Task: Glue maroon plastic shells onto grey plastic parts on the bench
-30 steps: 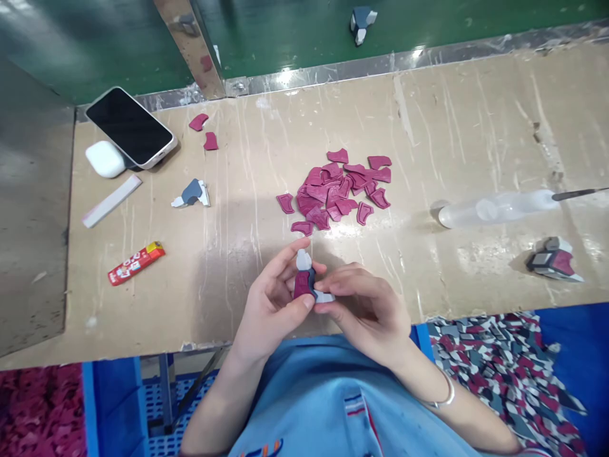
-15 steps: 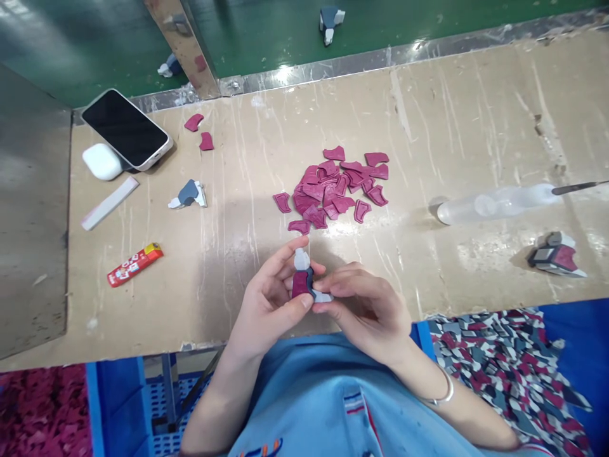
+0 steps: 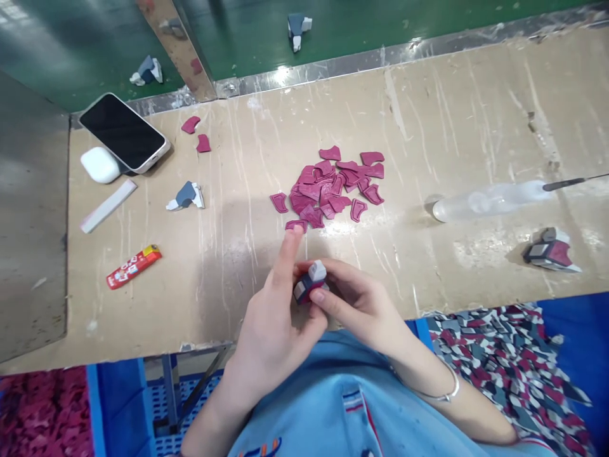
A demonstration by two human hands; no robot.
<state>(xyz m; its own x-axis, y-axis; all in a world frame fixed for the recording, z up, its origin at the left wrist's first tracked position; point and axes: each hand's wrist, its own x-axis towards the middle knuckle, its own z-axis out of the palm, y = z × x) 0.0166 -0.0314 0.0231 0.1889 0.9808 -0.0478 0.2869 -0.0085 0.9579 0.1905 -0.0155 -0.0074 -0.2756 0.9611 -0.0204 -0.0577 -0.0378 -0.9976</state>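
Note:
My right hand point(image 3: 364, 301) holds a small plastic part point(image 3: 316, 271) in white, dark grey and maroon between thumb and fingers. Beside it, my left hand point(image 3: 271, 330) has its index finger stretched forward, the tip on a maroon piece point(image 3: 295, 225) at the near edge of a loose pile. My left thumb lies close under the held part; the other left fingers are mostly hidden. Several flat maroon pieces point(image 3: 311, 192) make up that pile in front of my hands.
On the left lie a phone point(image 3: 122, 133), a white case point(image 3: 99, 165), a white strip point(image 3: 108, 206), a red packet point(image 3: 134, 266) and a grey-white part point(image 3: 186, 195). Rightward are a translucent bottle point(image 3: 490, 202) and a finished-looking part point(image 3: 552, 249). Parts rest on the green belt point(image 3: 356, 32).
The held part has turned and passed into my right hand's grip. My left index finger has reached forward onto a maroon piece. Parts on the green belt have shifted left.

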